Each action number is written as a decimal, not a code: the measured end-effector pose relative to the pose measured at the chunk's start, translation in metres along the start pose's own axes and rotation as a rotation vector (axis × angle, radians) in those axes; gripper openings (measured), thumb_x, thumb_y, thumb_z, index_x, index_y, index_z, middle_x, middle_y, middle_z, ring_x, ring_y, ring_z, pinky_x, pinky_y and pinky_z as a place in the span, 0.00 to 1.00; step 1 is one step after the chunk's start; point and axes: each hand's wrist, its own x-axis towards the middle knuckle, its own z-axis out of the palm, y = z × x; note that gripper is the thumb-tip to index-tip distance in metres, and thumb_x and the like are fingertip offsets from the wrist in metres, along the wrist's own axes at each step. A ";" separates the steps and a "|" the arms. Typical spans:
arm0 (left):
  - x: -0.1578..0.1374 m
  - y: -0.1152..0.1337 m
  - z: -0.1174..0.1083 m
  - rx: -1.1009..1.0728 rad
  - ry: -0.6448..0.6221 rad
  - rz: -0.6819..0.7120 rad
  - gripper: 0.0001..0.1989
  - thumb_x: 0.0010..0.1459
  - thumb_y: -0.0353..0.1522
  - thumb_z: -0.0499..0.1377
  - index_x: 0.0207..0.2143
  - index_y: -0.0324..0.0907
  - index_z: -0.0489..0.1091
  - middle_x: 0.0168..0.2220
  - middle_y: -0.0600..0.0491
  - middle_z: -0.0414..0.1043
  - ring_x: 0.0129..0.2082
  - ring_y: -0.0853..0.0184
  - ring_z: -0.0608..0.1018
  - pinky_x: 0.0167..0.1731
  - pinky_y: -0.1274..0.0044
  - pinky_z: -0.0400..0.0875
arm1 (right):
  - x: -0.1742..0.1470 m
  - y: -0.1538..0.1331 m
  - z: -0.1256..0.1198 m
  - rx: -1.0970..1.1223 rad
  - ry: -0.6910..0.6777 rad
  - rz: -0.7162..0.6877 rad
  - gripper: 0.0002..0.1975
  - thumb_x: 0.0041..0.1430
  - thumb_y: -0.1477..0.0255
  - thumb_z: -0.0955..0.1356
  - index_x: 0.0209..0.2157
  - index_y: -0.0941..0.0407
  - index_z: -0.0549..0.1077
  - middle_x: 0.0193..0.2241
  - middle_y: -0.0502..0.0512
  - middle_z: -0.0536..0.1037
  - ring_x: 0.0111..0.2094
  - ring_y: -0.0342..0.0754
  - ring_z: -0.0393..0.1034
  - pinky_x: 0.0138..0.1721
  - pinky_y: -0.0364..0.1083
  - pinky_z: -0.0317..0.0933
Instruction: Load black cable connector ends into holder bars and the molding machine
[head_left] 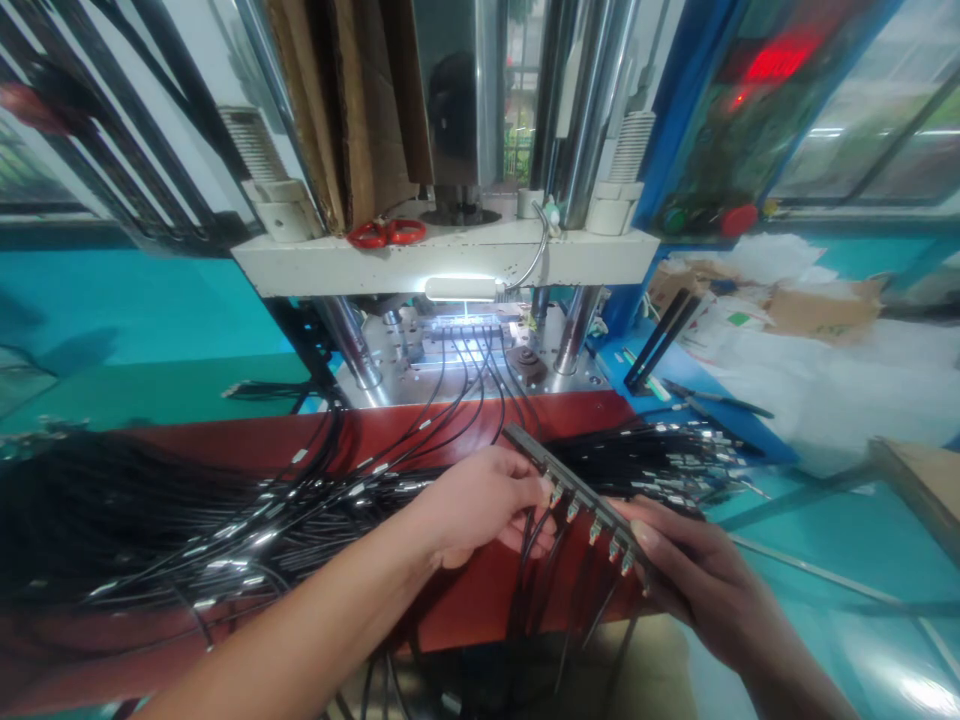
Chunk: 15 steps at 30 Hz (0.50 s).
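My right hand grips the lower right end of a dark metal bar, which slants above the red table. Along the bar's near side sits a row of several small metal cable connectors, with black cables hanging down from them. My left hand is closed at the bar's upper left part, thumb and fingers pinched on a cable end by the first connector. The fingertips partly hide that connector. Under the press, a lit block has several black cables running out of it toward me.
Black cable bundles lie on the red table at left and right. Ahead stands a press with a white plate and steel columns. Red-handled scissors rest on that plate. A control box with a red button is at right.
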 end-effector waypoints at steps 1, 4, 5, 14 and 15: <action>0.000 0.000 0.001 -0.002 0.010 0.006 0.08 0.57 0.33 0.55 0.30 0.36 0.68 0.25 0.51 0.71 0.23 0.71 0.75 0.26 0.78 0.72 | 0.000 0.000 0.000 -0.011 0.007 -0.007 0.23 0.55 0.55 0.69 0.50 0.50 0.76 0.38 0.57 0.73 0.32 0.46 0.68 0.21 0.37 0.61; 0.002 -0.001 0.003 -0.024 0.041 0.014 0.08 0.57 0.32 0.54 0.30 0.36 0.68 0.24 0.51 0.71 0.23 0.72 0.74 0.27 0.78 0.72 | 0.000 -0.001 -0.002 -0.108 0.003 -0.048 0.22 0.55 0.54 0.69 0.49 0.48 0.77 0.43 0.58 0.74 0.34 0.49 0.70 0.23 0.39 0.65; 0.003 -0.002 0.004 -0.032 0.052 0.013 0.08 0.57 0.32 0.54 0.30 0.36 0.68 0.24 0.52 0.70 0.23 0.72 0.74 0.27 0.77 0.72 | 0.000 -0.001 -0.002 -0.146 -0.005 -0.065 0.23 0.55 0.54 0.69 0.49 0.49 0.77 0.43 0.59 0.74 0.34 0.49 0.70 0.23 0.39 0.65; -0.030 0.018 -0.005 0.349 0.248 0.262 0.20 0.54 0.47 0.58 0.38 0.40 0.71 0.31 0.51 0.74 0.28 0.69 0.75 0.27 0.78 0.68 | 0.005 -0.028 -0.009 0.044 -0.049 0.038 0.24 0.48 0.59 0.74 0.47 0.54 0.78 0.40 0.59 0.79 0.42 0.57 0.73 0.40 0.51 0.71; -0.034 0.025 -0.015 0.384 0.282 0.287 0.20 0.55 0.48 0.57 0.37 0.40 0.71 0.30 0.51 0.74 0.27 0.69 0.75 0.27 0.78 0.68 | 0.008 -0.032 -0.013 0.009 -0.039 0.019 0.24 0.47 0.60 0.75 0.46 0.53 0.78 0.40 0.59 0.79 0.43 0.57 0.73 0.40 0.50 0.70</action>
